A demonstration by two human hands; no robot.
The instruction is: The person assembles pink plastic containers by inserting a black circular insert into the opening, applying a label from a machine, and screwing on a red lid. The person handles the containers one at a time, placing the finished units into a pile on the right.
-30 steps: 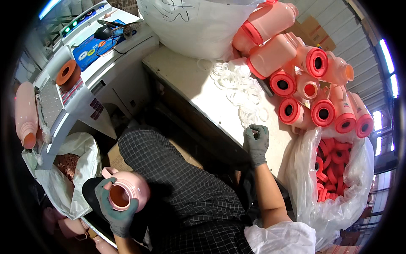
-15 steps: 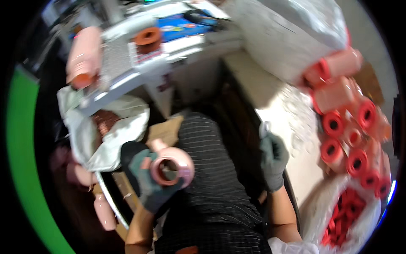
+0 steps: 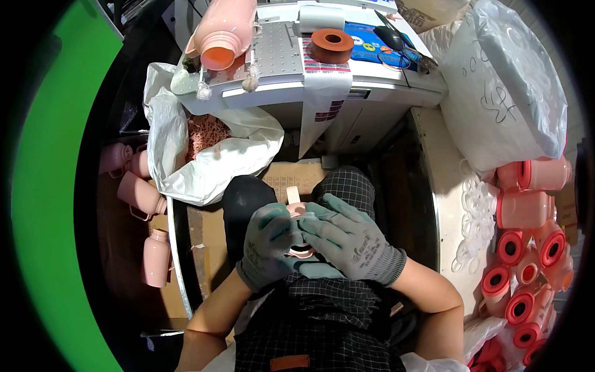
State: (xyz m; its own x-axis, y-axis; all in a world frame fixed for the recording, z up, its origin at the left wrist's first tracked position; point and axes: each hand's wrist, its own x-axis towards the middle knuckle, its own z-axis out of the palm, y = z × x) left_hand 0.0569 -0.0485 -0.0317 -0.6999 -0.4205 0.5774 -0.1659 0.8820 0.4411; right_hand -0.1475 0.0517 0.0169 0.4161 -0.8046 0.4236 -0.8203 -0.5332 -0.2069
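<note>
Between my knees a pink bottle point(image 3: 297, 209) with a side handle point(image 3: 292, 194) stands with its mouth toward me, partly hidden by both gloves. My left hand point(image 3: 266, 247), in a grey-green work glove, is closed round its left side, thumb and fingertips at the rim. My right hand point(image 3: 350, 240), gloved alike, lies over the mouth from the right, fingers bent together. A pale clear edge, apparently of a clear ring, shows at the fingertips; most of it is hidden. More clear rings point(image 3: 474, 217) lie heaped on the ledge at the right.
Pink bottles with red rims point(image 3: 520, 307) are piled at the right, by a big translucent bag point(image 3: 502, 93). Ahead, a white bench point(image 3: 390, 80) carries a large pink bottle point(image 3: 226, 31) and a brown tape roll point(image 3: 332, 44). An open white sack point(image 3: 248, 149) and pink bottles point(image 3: 156, 259) are at the left.
My right hand has come from the right-hand ledge to the bottle's mouth, carrying a clear ring. The bottle, in my left hand, has moved toward the middle. The view has turned.
</note>
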